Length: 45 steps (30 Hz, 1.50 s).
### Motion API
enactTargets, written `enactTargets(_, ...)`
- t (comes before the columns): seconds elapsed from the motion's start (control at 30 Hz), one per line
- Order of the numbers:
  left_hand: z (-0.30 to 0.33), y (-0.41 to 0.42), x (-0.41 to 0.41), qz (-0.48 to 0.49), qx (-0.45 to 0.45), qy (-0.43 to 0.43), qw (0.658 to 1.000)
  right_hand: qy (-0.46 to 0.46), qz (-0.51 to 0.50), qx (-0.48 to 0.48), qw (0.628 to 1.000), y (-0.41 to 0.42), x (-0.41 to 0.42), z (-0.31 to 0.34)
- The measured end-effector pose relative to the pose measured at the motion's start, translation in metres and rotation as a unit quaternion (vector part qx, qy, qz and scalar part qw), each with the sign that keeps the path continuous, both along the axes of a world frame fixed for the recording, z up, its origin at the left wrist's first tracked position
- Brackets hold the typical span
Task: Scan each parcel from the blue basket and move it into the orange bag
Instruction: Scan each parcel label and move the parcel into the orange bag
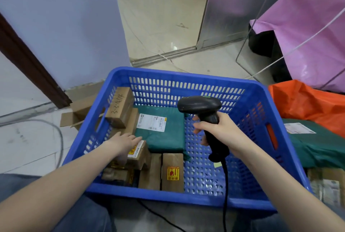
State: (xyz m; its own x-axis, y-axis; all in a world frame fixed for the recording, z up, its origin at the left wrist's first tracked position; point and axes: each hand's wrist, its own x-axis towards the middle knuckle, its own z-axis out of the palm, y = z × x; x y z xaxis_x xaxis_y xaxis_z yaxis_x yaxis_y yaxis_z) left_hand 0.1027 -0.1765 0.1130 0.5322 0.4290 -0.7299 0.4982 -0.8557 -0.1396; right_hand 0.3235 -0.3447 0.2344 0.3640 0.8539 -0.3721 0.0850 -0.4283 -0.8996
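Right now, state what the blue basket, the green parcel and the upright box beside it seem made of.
Blue basket: moulded plastic, slightly glossy, slotted walls. Green parcel: apparently a matte plastic mailer, softly creased, white label. Upright box: brown corrugated cardboard, handwriting on it.

The right hand [220,131] grips a black scanner [203,112] over the blue basket [186,75]. The left hand [124,143] lies flat on a brown box [138,154] beside a green parcel [164,134]. The orange bag [308,104] lies right of the basket.
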Motion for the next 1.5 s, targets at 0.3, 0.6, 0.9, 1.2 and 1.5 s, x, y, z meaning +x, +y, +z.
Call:
enactTargets(0.3,0.001,-0.009,0.004,-0.001,0.026,-0.085,0.996,-0.035,0.043,-0.026,0.998,0.007,-0.009,-0.005)
enactTargets(0.6,0.036,-0.006,0.021,0.083,0.039,-0.268,0.959,-0.001,0.025,-0.043,0.999,0.004,-0.01,-0.009)
enactTargets(0.9,0.115,-0.02,0.046,0.427,-0.247,-0.465,0.735,0.193,-0.03,0.059,0.979,0.006,-0.021,-0.002)
enactTargets(1.2,0.137,-0.014,0.058,0.522,-0.523,-0.443,0.508,0.176,-0.124,0.094,0.972,0.007,-0.01,0.009)
enactTargets(1.5,0.128,-0.008,0.057,0.633,-0.377,-0.505,0.448,0.102,-0.118,0.097,0.983,0.005,-0.002,0.008)
